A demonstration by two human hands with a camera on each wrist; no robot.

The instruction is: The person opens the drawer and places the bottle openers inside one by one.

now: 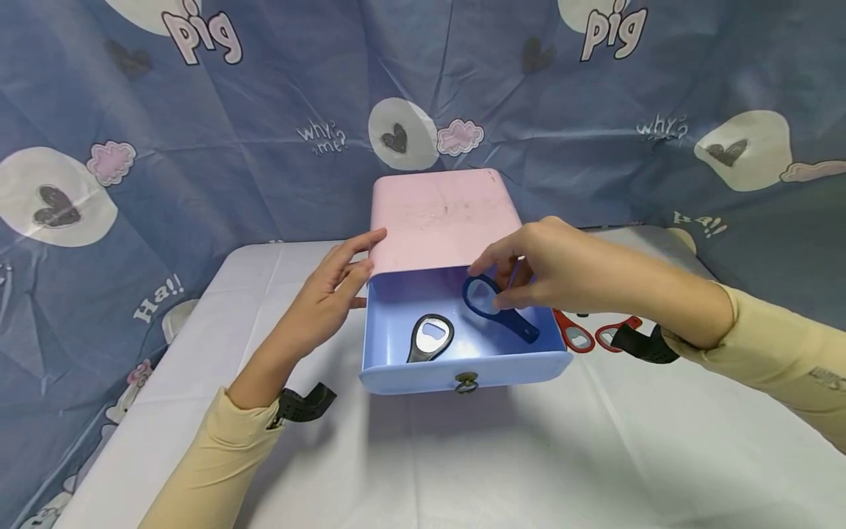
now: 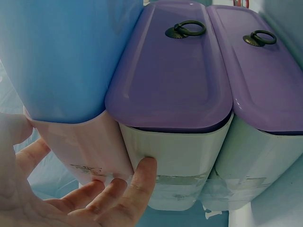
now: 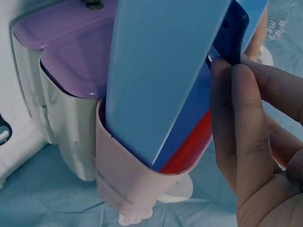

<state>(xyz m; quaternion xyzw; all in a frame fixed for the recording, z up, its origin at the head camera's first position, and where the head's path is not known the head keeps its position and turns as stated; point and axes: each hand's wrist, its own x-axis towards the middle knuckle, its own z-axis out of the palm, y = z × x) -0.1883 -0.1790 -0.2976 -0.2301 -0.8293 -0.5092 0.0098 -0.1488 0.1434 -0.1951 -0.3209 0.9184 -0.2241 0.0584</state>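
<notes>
My right hand (image 1: 555, 268) pinches a blue bottle opener (image 1: 515, 322) by its rounded end, over the open light-blue drawer (image 1: 410, 378). In the right wrist view the fingertips hold the dark blue opener (image 3: 233, 33) beside the drawer wall. Inside the drawer, at the front left, lies a black bottle opener (image 1: 431, 336) with a metal insert. My left hand (image 1: 324, 297) rests on the left side of the pink drawer unit (image 1: 443, 217). In the left wrist view its spread fingers touch the pink casing (image 2: 90, 151) and the pale casing below.
Two closed purple drawers (image 2: 170, 71) with ring pulls sit under the open one. Red bottle openers (image 1: 578, 338) lie on the white table (image 1: 423, 455), right of the unit. Behind hangs a blue printed cloth (image 1: 277, 95).
</notes>
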